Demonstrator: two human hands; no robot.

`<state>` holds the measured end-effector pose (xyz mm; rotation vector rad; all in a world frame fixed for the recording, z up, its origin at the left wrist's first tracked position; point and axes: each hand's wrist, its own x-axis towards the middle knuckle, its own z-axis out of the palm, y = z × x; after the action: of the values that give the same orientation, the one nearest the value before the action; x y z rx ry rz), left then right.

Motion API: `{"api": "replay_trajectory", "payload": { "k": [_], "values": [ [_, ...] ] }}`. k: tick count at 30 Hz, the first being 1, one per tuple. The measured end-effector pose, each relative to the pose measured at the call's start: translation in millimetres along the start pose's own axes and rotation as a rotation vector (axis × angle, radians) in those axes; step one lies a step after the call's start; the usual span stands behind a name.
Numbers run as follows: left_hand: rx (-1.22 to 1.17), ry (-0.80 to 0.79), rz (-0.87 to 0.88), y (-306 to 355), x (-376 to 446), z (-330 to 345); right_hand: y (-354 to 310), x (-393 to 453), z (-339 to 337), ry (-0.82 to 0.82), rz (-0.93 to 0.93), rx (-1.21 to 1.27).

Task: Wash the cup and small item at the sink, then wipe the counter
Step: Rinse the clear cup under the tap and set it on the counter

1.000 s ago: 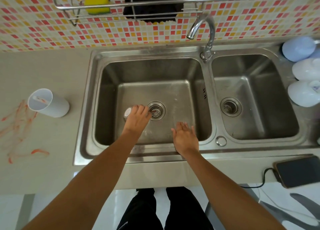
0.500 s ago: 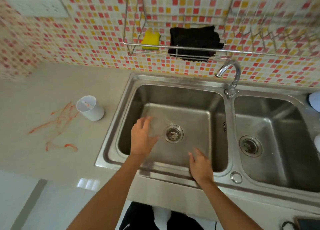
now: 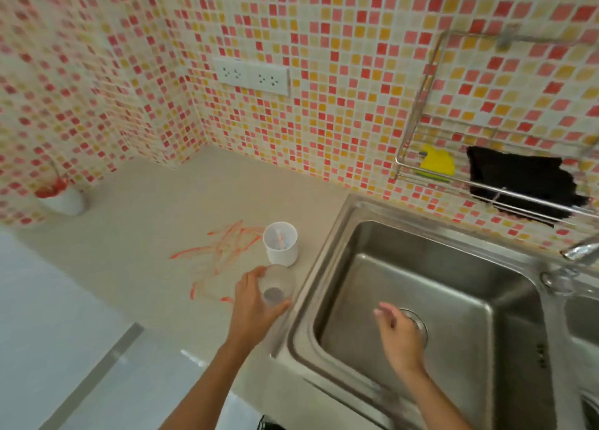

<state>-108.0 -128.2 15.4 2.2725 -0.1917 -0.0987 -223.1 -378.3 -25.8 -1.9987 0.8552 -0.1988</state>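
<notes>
1. Left hand (image 3: 256,303) grips a clear small item (image 3: 275,287) over the counter (image 3: 136,235), beside the sink (image 3: 324,244).
2. Right hand (image 3: 400,339) hangs relaxed and empty over the basin.
3. White cup (image 3: 280,243) stands by red smears (image 3: 223,248).
4. Advice: set the item down upright, off the smears, steadily.

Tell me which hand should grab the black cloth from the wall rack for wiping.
Right, probably. The right hand hangs empty over the sink, on the side of the black cloth in the rack. The left hand grips a clear cup over the counter.
</notes>
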Motion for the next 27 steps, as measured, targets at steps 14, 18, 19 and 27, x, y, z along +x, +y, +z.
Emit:
{"api": "replay_trajectory", "payload": {
  "k": [14,18,19,27],
  "values": [
    [-0.090,-0.207,0.080,-48,48,-26,-117,50,129,-0.162,-0.099,0.074],
    [-0.063,-0.089,0.195,-45,75,-42,-139,59,138,-0.195,-0.144,0.046],
    [-0.031,-0.060,0.248,-42,87,-44,-143,62,140,-0.195,-0.160,0.035],
    [0.213,-0.195,0.591,-7,159,-42,-156,69,153,-0.281,-0.247,-0.026]
  ]
}}
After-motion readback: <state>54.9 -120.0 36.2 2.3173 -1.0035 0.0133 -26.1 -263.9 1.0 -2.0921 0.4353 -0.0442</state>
